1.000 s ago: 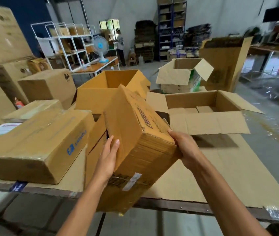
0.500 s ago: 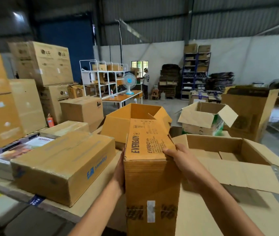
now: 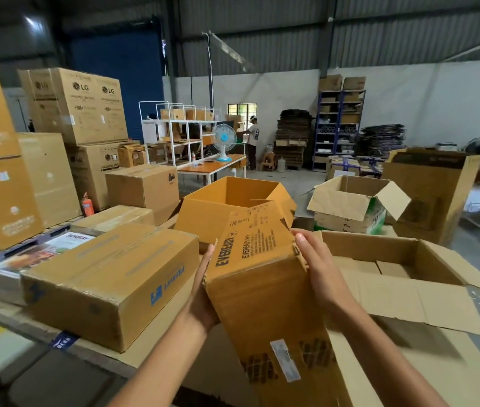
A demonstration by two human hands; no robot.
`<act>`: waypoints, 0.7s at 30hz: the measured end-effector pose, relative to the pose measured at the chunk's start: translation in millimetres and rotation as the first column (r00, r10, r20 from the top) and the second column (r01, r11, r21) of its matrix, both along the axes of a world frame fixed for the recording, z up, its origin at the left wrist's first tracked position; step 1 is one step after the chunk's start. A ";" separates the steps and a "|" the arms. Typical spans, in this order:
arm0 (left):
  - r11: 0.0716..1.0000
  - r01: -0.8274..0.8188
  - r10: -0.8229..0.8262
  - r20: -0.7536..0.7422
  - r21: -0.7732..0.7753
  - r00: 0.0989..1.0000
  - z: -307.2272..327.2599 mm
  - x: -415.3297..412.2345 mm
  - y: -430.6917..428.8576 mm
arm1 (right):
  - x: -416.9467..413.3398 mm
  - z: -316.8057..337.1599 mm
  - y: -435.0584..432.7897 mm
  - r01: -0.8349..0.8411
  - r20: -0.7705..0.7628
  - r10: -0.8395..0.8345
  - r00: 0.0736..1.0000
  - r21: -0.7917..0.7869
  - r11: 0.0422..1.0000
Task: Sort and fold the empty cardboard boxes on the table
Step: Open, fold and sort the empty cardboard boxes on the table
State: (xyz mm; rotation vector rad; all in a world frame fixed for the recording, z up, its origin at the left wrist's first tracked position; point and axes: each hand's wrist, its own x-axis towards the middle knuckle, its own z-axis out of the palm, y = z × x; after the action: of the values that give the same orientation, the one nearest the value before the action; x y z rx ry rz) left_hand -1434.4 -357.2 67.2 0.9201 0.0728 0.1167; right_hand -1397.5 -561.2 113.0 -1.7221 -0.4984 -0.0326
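I hold a tall brown Eveready box [image 3: 262,295] tilted above the table's near edge, its printed end pointing away from me. My left hand [image 3: 203,301] lies flat against its left side and my right hand [image 3: 319,274] presses flat on its right side, fingers straight. Strips of torn tape and a white label show on the near face. Behind it stands an open orange box [image 3: 206,215]. To the right lies a wide shallow box [image 3: 426,259] with its flaps spread.
A closed box with a blue logo [image 3: 109,280] sits on the cardboard-covered table [image 3: 156,345] at my left, over a flat printed carton [image 3: 36,254]. Further back are an open white-flapped box [image 3: 350,204], tall open carton [image 3: 435,192], stacked LG boxes [image 3: 80,107], a fan [image 3: 224,141] and a person [image 3: 253,139].
The box has swung from lying diagonally to end-away and now tilts to the right. My view has lifted toward the room. My right hand has slid from the top edge onto the right side.
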 end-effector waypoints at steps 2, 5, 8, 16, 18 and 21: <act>0.999 -0.040 0.040 0.007 0.029 0.999 -12.7 5.7 -1.4 | 4.9 2.4 0.7 0.010 0.046 -0.009 0.999 -0.016 1.000; 0.993 -0.016 0.023 -0.060 0.116 0.998 -24.0 4.1 1.7 | 16.7 -7.3 1.3 -0.036 0.095 0.047 0.994 -0.112 0.993; 0.986 -0.070 0.105 -0.239 0.151 0.965 -29.7 11.3 21.5 | 22.8 -39.2 6.3 -0.060 0.105 0.090 0.990 -0.264 0.963; 0.865 0.061 0.208 -0.467 0.497 0.860 -41.5 13.5 76.0 | 22.9 -88.7 26.8 0.001 0.198 0.118 0.973 -0.514 0.858; 0.677 0.125 0.309 -0.433 0.726 0.847 -48.0 10.3 81.2 | 30.6 -100.2 25.1 0.026 0.174 0.096 0.980 -0.589 0.808; 0.532 0.249 0.370 -0.486 0.810 0.792 -65.5 7.3 98.0 | 42.5 -118.7 19.4 0.045 0.106 0.049 0.993 -0.737 0.674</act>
State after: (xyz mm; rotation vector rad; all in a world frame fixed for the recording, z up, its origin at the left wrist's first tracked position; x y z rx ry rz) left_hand -1427.1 -259.2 1.7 1.9569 0.7353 -0.1116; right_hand -1355.0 -541.8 -5.8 -2.5424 -0.6555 0.0856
